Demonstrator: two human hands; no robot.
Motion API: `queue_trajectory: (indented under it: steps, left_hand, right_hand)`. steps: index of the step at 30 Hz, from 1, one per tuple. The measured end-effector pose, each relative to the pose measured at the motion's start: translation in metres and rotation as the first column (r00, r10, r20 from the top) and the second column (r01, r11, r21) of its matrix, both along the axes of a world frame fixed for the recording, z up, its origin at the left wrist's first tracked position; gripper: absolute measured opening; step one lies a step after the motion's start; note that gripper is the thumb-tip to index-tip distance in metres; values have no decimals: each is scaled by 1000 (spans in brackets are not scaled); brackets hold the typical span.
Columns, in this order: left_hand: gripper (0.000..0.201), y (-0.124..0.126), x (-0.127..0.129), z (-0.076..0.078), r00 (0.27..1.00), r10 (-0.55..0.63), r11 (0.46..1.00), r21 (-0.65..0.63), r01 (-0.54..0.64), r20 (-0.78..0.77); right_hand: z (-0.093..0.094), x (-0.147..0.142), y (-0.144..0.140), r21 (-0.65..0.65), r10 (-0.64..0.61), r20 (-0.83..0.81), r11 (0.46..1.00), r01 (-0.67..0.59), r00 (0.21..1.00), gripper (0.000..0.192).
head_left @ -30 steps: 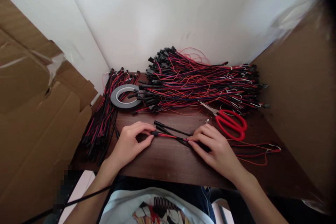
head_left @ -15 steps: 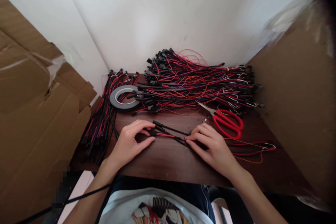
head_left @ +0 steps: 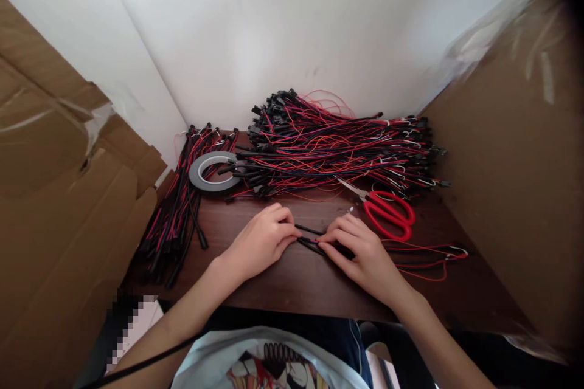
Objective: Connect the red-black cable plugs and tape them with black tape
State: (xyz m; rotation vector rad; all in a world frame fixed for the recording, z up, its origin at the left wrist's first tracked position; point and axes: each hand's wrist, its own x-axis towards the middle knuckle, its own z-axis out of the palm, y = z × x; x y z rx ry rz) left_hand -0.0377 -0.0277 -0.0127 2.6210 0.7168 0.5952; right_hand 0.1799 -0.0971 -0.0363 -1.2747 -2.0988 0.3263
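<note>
A few red and black wire leads (head_left: 309, 239) lie across the dark wooden table (head_left: 292, 279) near its front edge. My left hand (head_left: 260, 242) covers and pinches their left ends. My right hand (head_left: 360, 252) pinches the same leads a short way to the right, so the two hands are close together. Their thin red tails (head_left: 429, 258) trail off to the right of my right hand.
A big heap of red and black wire leads (head_left: 337, 146) fills the back of the table. A grey tape roll (head_left: 212, 171) lies at back left, red-handled scissors (head_left: 387, 213) at right. Another bundle of leads (head_left: 176, 219) hangs over the left edge. Cardboard stands on both sides.
My left hand has slid to the right along the leads and now covers their black ends, close to my right hand. The right hand has hardly moved.
</note>
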Motion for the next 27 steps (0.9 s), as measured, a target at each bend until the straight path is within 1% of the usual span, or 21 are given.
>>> queue_trajectory:
  steps: [3, 7, 10, 13, 15, 17, 19, 22, 24, 27]
  left_hand:
    - [19, -1, 0, 5, 998, 20, 1000, 12, -19, -52]
    - [13, 2, 4, 20, 978, 24, 1000, -1, -25, -206]
    - [11, 7, 14, 30, 945, -4, 1000, -22, -4, -328]
    - [12, 11, 28, 35, 913, -41, 999, -17, 38, -405]
    - [12, 10, 35, 36, 885, -58, 998, -30, 50, -463]
    - [13, 6, 40, 38, 852, -52, 999, -16, 52, -520]
    - [16, 2, 41, 38, 832, -32, 997, 37, 64, -554]
    - [18, -5, 40, 34, 839, -5, 990, 117, 82, -545]
    - [17, -10, 39, 31, 849, 19, 987, 145, 68, -527]
    - [19, -17, 39, 26, 849, 77, 986, 165, 13, -523]
  right_hand:
    - [1, 0, 1, -4, -2, 3, 1000, 2, 1000, 12]
    - [1, -1, 1, 13, -3, -1, 1000, 3, 1000, 12]
    - [0, -1, 2, 29, -2, 4, 1000, 2, 1000, 12]
    - [0, -1, 2, 31, -5, 7, 1000, 4, 1000, 13]
    - [0, -2, 1, 30, -14, 22, 999, 13, 1000, 13]
    - [1, -3, 0, 51, -36, 73, 998, 33, 997, 12]
    - [3, -5, -1, 97, -65, 172, 994, 49, 983, 14]
    - [9, -8, 0, 128, -96, 330, 990, 56, 939, 18]
    - [14, -8, 2, 92, -77, 373, 995, 45, 925, 17]
    - [22, -6, 7, -25, 3, 367, 1000, 6, 930, 12]
